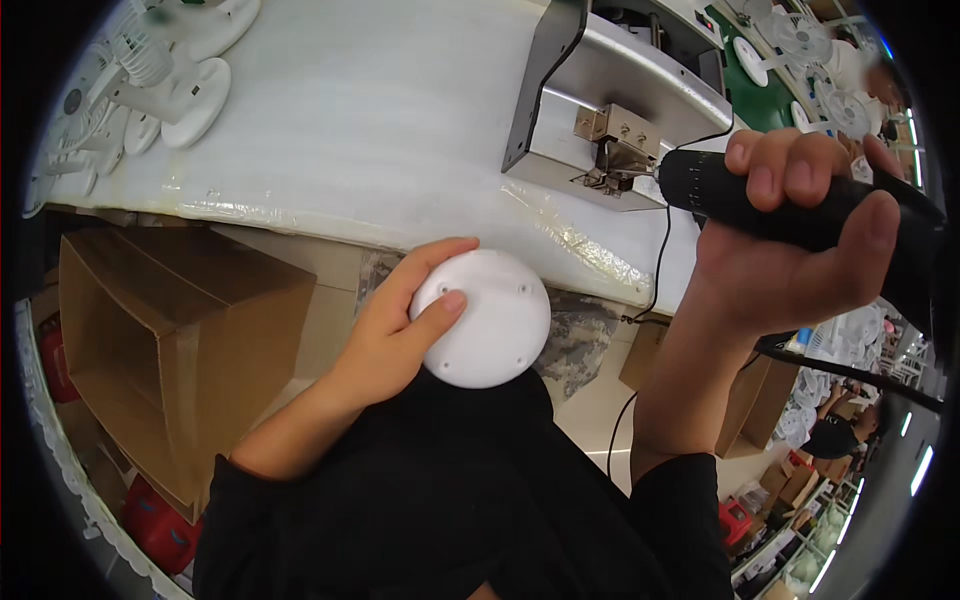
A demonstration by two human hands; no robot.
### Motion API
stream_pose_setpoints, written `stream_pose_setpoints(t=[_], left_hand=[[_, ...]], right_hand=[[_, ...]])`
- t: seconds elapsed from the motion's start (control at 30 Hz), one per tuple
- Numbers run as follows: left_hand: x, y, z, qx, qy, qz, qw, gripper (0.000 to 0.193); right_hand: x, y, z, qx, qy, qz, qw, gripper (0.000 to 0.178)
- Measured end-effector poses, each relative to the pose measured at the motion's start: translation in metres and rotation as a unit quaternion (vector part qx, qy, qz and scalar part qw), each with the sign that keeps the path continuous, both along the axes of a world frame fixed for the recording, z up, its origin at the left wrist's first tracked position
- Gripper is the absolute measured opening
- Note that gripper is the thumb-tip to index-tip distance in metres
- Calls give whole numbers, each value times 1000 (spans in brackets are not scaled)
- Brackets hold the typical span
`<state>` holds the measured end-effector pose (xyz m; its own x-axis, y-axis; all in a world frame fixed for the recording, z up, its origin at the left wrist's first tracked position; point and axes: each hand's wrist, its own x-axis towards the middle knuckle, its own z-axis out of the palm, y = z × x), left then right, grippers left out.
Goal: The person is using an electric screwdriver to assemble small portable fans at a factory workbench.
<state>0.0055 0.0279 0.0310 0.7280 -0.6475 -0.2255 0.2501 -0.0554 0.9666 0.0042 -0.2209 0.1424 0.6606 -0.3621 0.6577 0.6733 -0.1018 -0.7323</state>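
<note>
My left hand [400, 330] is closed on the left edge of a white round fan base [490, 325], its thumb lying on the face beside a screw hole. Several small holes are spread around that face. At the right, my right hand [790, 230] is wrapped round a black electric screwdriver [720, 183], held nearly level. The bit points left at the metal outlet [622, 150] of a grey screw feeder [640, 85] on the table. Whether a screw sits on the bit is too small to tell.
White fans [165, 95] stand at the table's far left. Below the white-covered table [370, 120] is an open cardboard box [185, 340] on the left, near a red stool [160, 525]. A black cable [850, 372] runs at the right. Other people work in the right background.
</note>
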Motion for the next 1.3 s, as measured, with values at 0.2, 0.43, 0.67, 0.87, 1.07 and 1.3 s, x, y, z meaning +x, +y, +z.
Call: stream_pose_setpoints(t=[0.2, 0.43, 0.67, 0.87, 1.07, 1.3], left_hand=[[-4, -12, -25, 24, -25, 16, 999, 43], [-16, -19, -30, 28, -89, 41, 995, 43], [-10, -21, -25, 21, -19, 41, 999, 42], [-11, -22, -24, 19, -36, 47, 998, 41], [-10, -23, -20, 20, -25, 44, 999, 40], [-13, -25, -26, 6, -5, 55, 998, 40]], right_hand=[[16, -3, 7, 20, 35, 72, 997, 33], [-18, 3, 5, 26, 81, 175, 981, 47], [-32, 36, -23, 39, 73, 159, 984, 51], [-36, 39, -31, 37, 100, 159, 982, 50], [-31, 36, -36, -20, 111, 189, 976, 49], [-30, 44, -40, -74, 111, 193, 972, 47]])
